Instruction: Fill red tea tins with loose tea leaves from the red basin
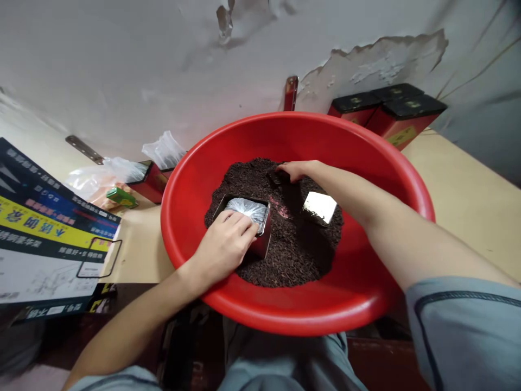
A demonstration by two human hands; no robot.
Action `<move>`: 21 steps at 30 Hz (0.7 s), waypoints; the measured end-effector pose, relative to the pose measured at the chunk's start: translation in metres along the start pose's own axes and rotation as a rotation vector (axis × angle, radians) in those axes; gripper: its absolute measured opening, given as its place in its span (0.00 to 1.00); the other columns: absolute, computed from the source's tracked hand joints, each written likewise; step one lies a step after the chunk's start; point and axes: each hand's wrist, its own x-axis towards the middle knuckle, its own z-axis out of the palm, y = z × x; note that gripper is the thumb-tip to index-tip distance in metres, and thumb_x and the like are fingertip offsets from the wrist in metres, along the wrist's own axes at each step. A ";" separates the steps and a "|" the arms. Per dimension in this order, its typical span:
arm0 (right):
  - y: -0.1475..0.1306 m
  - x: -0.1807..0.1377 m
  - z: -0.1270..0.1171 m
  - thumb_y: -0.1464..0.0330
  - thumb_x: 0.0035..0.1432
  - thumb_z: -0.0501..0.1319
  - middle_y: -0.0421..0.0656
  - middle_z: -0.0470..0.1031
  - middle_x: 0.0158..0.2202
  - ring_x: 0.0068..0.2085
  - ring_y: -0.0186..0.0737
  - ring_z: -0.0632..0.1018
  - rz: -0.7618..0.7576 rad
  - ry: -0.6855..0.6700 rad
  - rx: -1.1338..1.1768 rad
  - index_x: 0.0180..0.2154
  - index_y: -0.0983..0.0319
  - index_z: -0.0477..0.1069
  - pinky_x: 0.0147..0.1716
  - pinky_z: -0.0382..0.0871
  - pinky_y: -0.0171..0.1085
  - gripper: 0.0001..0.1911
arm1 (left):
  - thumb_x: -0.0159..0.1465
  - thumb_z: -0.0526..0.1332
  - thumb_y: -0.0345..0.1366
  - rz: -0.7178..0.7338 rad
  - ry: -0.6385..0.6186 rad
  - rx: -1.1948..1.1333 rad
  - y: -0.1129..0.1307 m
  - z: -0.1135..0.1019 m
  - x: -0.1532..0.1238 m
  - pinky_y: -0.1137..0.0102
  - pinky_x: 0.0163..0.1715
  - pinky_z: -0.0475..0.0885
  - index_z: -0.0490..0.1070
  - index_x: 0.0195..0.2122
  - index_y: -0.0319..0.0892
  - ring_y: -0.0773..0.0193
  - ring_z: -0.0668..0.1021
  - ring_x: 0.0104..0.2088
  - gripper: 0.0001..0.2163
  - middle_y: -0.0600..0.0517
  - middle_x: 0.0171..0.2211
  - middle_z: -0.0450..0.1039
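A wide red plastic basin (391, 157) holds a heap of dark, loose leaves that look like tea (301, 266). In the heap stands a square tin (262, 247), its mouth filled by a gathered clear plastic bag (246, 207). My left hand (228, 236) is closed over the tin's near rim, fingers bent against the bag. On the far side of the heap, my right hand (298, 169) has its fingers closed on a dark lid-like piece (279, 175), partly hidden among the leaves. A shiny pale square lid (321, 207) lies nearby with leaves on it.
Several red tins with black lids (413, 106) stand behind the basin at the right. Open tins with plastic bags (150, 182), a small green box (121, 197) and a printed carton (49, 233) are at the left. Behind is a peeling wall (163, 65).
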 end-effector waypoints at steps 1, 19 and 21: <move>0.001 0.002 0.001 0.80 0.44 0.66 0.53 0.77 0.53 0.43 0.43 0.79 0.006 -0.086 -0.017 0.59 0.68 0.72 0.43 0.72 0.37 0.37 | 0.72 0.55 0.29 -0.016 0.015 -0.011 0.002 0.000 -0.003 0.61 0.49 0.68 0.75 0.47 0.38 0.57 0.76 0.43 0.10 0.47 0.39 0.77; -0.171 -0.132 -0.058 0.50 0.65 0.57 0.52 0.73 0.52 0.53 0.51 0.76 -0.161 -0.007 0.478 0.68 0.60 0.64 0.56 0.70 0.48 0.36 | 0.72 0.57 0.34 -0.236 -0.097 0.039 0.042 0.003 -0.008 0.59 0.48 0.73 0.66 0.62 0.29 0.50 0.76 0.53 0.20 0.37 0.59 0.73; -0.180 -0.137 -0.052 0.50 0.65 0.58 0.53 0.71 0.54 0.54 0.52 0.76 -0.149 0.018 0.382 0.69 0.59 0.63 0.58 0.69 0.49 0.36 | 0.72 0.59 0.35 -0.212 -0.088 0.009 0.044 0.010 -0.011 0.59 0.54 0.73 0.65 0.62 0.26 0.49 0.75 0.56 0.22 0.33 0.62 0.70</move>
